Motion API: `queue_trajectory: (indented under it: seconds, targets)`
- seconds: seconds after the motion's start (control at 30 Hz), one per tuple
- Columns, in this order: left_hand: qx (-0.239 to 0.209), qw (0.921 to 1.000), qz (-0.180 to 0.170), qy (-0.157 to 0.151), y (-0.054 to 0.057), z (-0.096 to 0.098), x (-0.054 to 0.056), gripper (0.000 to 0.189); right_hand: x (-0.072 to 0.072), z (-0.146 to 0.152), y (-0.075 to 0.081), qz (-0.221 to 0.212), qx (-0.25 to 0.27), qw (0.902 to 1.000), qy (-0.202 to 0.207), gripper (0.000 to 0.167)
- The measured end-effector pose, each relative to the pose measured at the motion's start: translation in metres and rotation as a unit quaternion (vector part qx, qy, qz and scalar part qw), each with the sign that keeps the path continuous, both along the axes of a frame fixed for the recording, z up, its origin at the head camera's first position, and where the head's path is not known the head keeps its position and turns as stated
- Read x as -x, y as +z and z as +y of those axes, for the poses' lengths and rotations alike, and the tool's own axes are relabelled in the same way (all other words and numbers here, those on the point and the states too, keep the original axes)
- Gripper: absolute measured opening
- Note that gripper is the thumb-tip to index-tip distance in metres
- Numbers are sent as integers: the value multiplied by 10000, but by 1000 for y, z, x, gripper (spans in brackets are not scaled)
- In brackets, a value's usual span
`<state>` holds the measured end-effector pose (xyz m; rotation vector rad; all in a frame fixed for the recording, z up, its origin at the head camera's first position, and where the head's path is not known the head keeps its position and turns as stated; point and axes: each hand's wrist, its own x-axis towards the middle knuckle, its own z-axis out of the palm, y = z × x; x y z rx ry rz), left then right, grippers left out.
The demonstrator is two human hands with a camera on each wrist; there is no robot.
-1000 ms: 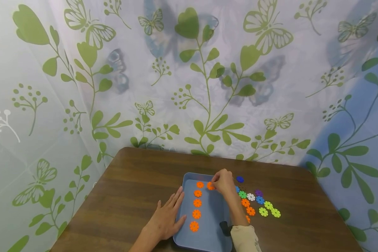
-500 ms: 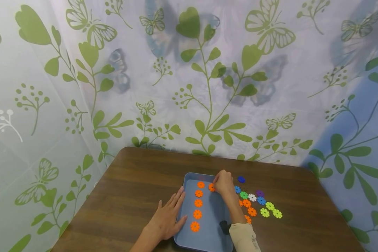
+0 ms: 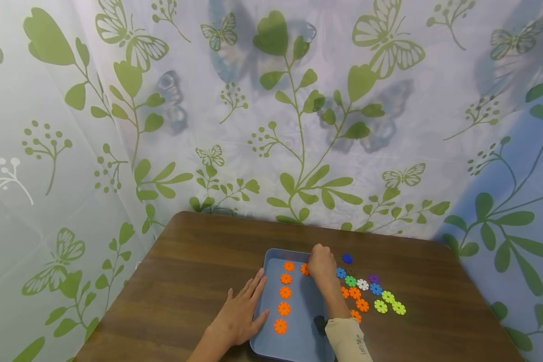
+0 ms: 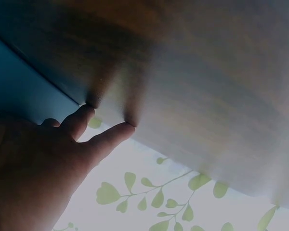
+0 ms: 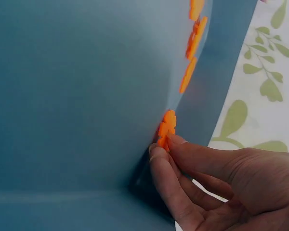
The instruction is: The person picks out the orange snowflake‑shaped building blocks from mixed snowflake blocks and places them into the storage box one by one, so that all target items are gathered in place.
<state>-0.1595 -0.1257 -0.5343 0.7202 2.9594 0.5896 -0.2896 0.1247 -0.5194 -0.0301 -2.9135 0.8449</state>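
My right hand [image 3: 323, 264] is at the far right corner of a blue-grey tray [image 3: 271, 347]. In the right wrist view its thumb and fingertips pinch an orange notched plastic disc [image 5: 167, 126], low against the tray floor near the wall. From the head, an orange disc [image 3: 304, 269] shows partly, just left of that hand. Several more orange discs [image 3: 285, 292] lie flat in a column along the tray's left side. My left hand [image 3: 240, 311] rests at the tray's left rim with fingers straight and spread; the left wrist view shows fingertips against the brown tabletop.
Right of the tray, loose discs lie on the wooden table [image 3: 199, 251]: orange [image 3: 362, 304], green [image 3: 350, 281], white [image 3: 363, 284], blue [image 3: 376, 289], purple [image 3: 373, 278] and yellow-green [image 3: 380, 306]. A patterned curtain [image 3: 235, 191] hangs behind the table's far edge.
My right hand has shifted slightly right and turned, so its fingertips are now hidden in the head view. My left hand keeps its place on the rim. The loose discs lie as before.
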Motion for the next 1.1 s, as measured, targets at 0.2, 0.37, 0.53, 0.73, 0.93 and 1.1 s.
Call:
queue_trajectory:
  seconds: [0.2, 0.37, 0.53, 0.73, 0.93, 1.1]
  targets:
    - [-50, 10000, 22, -14, -4, -1, 0, 77, 1, -3, -3, 101, -148, 9998, -57, 45]
    - [62, 9999, -83, 37, 1, -1, -1, 79, 2, -3, -4, 211, -126, 9997, -33, 45]
    - [65, 9999, -83, 40, 2, -1, -2, 79, 1, -2, -4, 274, -52, 9996, -30, 48]
    - [-8, 10000, -49, -12, 3, 0, -2, 78, -5, 4, 9, 101, 265, 9996, 23, 46]
    - [-61, 9999, -105, -54, 3, 0, -2, 77, -23, 12, 34, 77, 615, 9977, 266, 15]
    - [-56, 9998, -181, -22, 4, -1, -3, 78, -39, 20, 55, 324, 721, 9956, 497, 13]
